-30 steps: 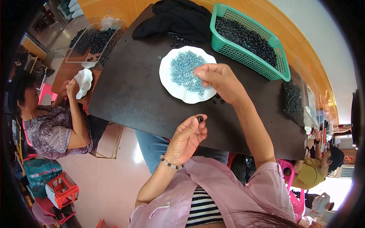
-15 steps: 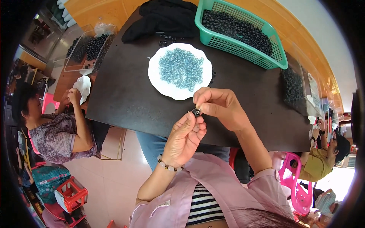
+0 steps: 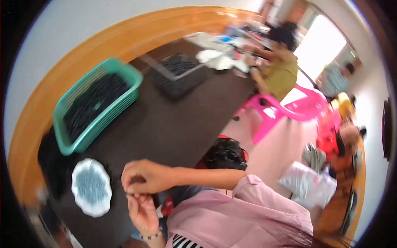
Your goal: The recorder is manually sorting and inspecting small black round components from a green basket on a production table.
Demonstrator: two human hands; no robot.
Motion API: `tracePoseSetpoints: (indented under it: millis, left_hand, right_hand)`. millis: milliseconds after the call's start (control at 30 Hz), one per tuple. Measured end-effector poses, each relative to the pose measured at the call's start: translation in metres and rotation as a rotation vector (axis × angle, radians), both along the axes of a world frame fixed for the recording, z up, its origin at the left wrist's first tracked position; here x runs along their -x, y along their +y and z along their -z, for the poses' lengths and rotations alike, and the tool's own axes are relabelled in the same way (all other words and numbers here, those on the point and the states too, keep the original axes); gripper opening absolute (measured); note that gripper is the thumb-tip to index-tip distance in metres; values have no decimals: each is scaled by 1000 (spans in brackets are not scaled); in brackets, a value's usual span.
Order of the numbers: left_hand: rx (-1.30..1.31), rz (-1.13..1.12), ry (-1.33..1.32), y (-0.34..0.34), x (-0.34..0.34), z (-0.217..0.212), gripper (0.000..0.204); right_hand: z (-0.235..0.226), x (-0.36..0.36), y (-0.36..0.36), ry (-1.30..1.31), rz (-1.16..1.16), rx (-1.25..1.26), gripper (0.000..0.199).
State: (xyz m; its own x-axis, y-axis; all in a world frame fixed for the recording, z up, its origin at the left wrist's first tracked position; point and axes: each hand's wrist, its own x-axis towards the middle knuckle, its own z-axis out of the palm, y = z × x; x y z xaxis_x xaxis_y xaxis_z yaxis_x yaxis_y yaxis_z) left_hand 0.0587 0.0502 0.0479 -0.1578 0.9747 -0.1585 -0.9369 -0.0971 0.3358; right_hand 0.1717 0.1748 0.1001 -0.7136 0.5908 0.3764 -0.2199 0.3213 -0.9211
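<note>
In front of my body, both hands meet fingertip to fingertip near the table's edge. My left hand (image 3: 143, 215), a beaded bracelet at its wrist, pinches a small black piece that motion blur and the fingers mostly hide. Above it, my right hand (image 3: 149, 177) has its thumb and fingertips closed at the same spot; what they pinch cannot be made out. Just left of my hands lies a white scalloped plate (image 3: 96, 211) bearing a heap of small grey-blue beads (image 3: 91, 185).
A green plastic basket (image 3: 111, 118) of black pieces stands beyond the plate, with a dark cloth (image 3: 49, 159) beside it. Farther along the dark table (image 3: 165, 126) is a clear bin (image 3: 180, 78) of black pieces. A person in olive (image 3: 283, 74) sits near a pink chair (image 3: 269, 113).
My view has swung to the right, so plate, basket and hands now appear farther left and blurred. Both hands stay together at their fingertips.
</note>
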Motion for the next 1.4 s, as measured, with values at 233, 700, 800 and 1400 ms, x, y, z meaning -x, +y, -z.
tracePoseSetpoints:
  millis: [233, 700, 800, 1400]
  left_hand:
    - [73, 345, -174, 40, -38, -3, 27]
    - [110, 179, -68, 25, -28, -5, 35]
    - [138, 186, -13, 28, -31, -14, 34]
    - [115, 56, 21, -6, -13, 14, 17]
  right_hand:
    - [3, -73, 6, -64, 125, 104, 11]
    - [11, -45, 7, -75, 34, 77, 12]
    - [4, -46, 13, -141, -6, 49, 14]
    - [20, -19, -4, -175, -164, 407, 15]
